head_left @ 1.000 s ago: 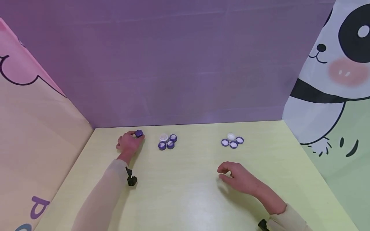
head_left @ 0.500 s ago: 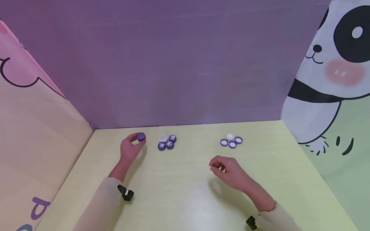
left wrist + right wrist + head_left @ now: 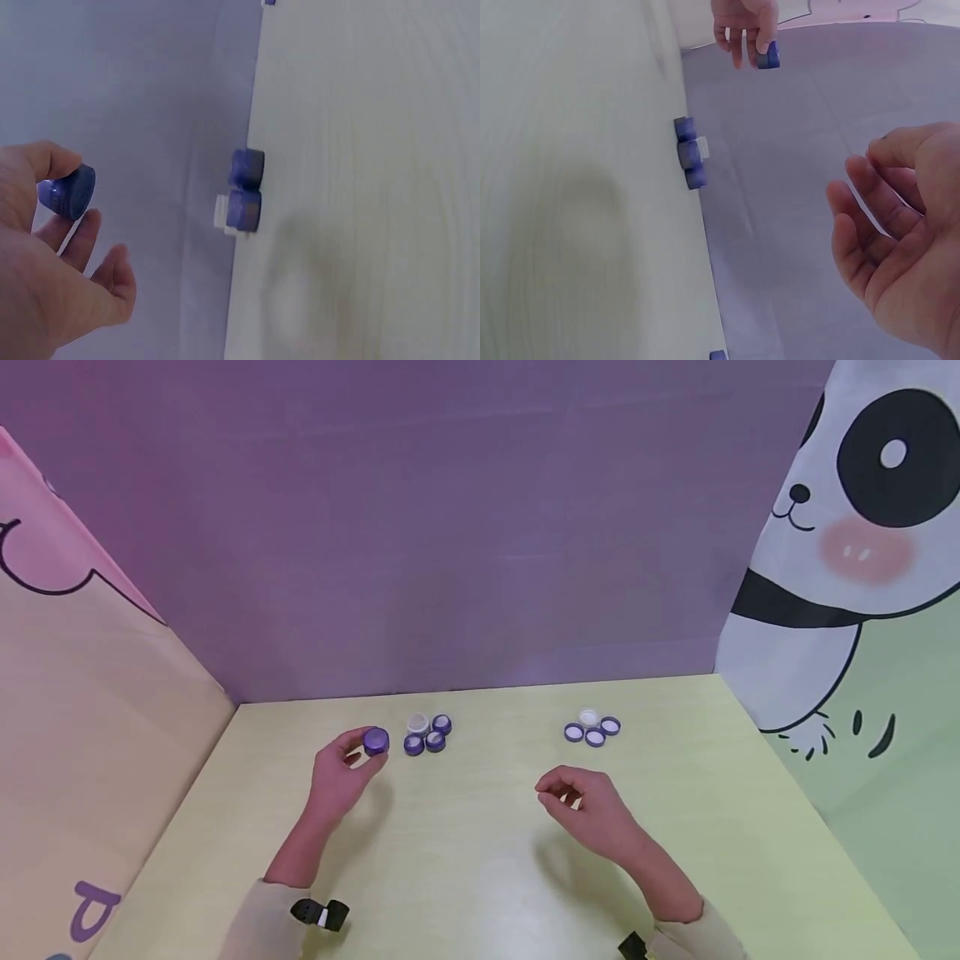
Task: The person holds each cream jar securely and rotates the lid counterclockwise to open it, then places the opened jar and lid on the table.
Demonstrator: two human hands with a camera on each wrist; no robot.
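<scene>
A small round purple jar [image 3: 376, 742], its flat purple top toward the head camera, is pinched between the thumb and fingers of my left hand [image 3: 337, 778]. The left wrist view shows this jar [image 3: 69, 192] held up off the table. Just right of it stands a cluster of small purple jars [image 3: 414, 744] with a white jar [image 3: 417, 724] among them. My right hand [image 3: 592, 810] hovers over the table with loosely curled fingers and nothing in them. Beyond it lie several flat purple-rimmed lids [image 3: 595, 737] with pale insides, beside a white lid [image 3: 588, 717].
The pale wooden table [image 3: 465, 835] ends at a purple backdrop [image 3: 465, 543]. Printed side panels rise at left and right, the right one with a panda [image 3: 862, 485]. A black wrist camera [image 3: 330, 915] sits on the left sleeve.
My left hand has lifted the purple jar from the far left of the table and drawn it nearer and rightward. My right hand has moved a little left.
</scene>
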